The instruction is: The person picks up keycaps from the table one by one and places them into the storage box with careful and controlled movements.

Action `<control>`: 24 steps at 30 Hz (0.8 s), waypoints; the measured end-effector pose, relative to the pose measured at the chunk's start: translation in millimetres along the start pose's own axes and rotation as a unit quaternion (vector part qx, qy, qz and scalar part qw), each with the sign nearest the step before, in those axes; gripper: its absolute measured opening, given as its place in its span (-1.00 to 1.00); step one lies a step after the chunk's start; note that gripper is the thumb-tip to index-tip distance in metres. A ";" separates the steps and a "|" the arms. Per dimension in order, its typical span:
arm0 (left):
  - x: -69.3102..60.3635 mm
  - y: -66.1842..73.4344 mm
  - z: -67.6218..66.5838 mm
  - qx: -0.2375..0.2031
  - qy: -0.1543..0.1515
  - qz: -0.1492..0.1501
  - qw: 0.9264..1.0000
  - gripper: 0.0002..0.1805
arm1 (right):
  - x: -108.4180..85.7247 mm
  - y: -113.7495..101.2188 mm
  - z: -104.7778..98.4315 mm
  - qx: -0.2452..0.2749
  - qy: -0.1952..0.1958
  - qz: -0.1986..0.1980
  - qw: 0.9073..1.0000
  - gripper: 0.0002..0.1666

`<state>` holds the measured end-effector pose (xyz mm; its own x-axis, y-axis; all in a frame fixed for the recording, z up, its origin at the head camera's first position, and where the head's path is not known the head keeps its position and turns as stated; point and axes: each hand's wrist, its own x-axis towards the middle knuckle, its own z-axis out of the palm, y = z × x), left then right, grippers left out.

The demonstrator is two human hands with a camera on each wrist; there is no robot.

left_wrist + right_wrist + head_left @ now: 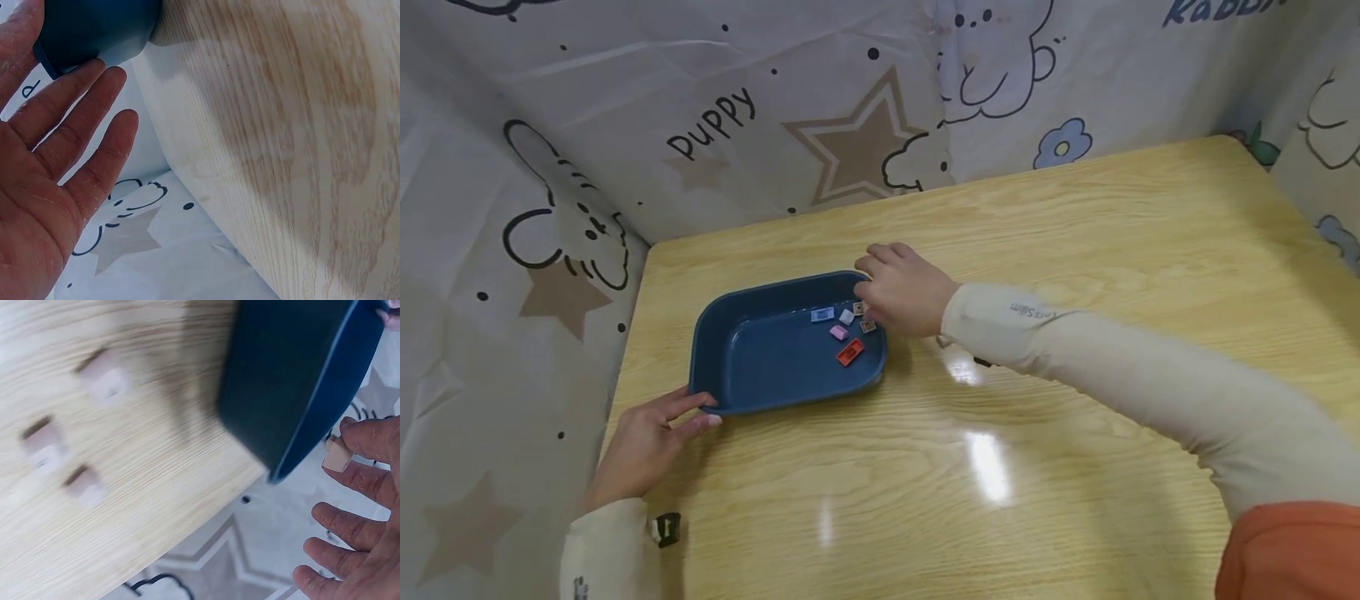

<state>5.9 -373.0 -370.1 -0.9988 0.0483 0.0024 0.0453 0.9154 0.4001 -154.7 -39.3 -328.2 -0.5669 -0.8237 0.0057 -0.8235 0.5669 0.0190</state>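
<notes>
A dark blue plastic basin stands on the table, several small pieces lying in its right end. Among them are a red block, a blue block, a pink piece and a white piece. My left hand grips the basin's near left corner by the rim; in the left wrist view its other fingers are spread. Over the basin's right end is my right hand. Its thumb and index finger pinch a small pale block, seen in the right wrist view.
Three pale blocks, blurred, lie on the wooden table beside the basin, one of them a block near its far edge. The right sleeve partly hides them from the head. Printed cloth hangs behind and left of the table.
</notes>
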 end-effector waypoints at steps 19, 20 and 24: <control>2.3 0.6 4.8 -0.004 0.012 0.008 1.000 -0.77 | 7.7 -6.3 0.6 -0.006 -0.034 0.036 0.999 -0.35; 2.0 0.3 4.5 -0.004 0.012 0.006 1.000 -0.76 | 6.9 -4.5 0.3 -0.004 -0.032 0.042 0.999 -0.35; 0.2 -1.1 3.7 -0.003 0.014 0.002 1.000 -0.75 | 3.1 2.4 0.2 0.006 -0.029 0.056 0.998 -0.37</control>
<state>5.6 -372.5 -373.9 -0.9987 0.0402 0.0305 0.0491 0.9128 0.4055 -158.5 -40.5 -328.3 -0.6552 -0.7537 -0.0511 -0.7550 0.6556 0.0104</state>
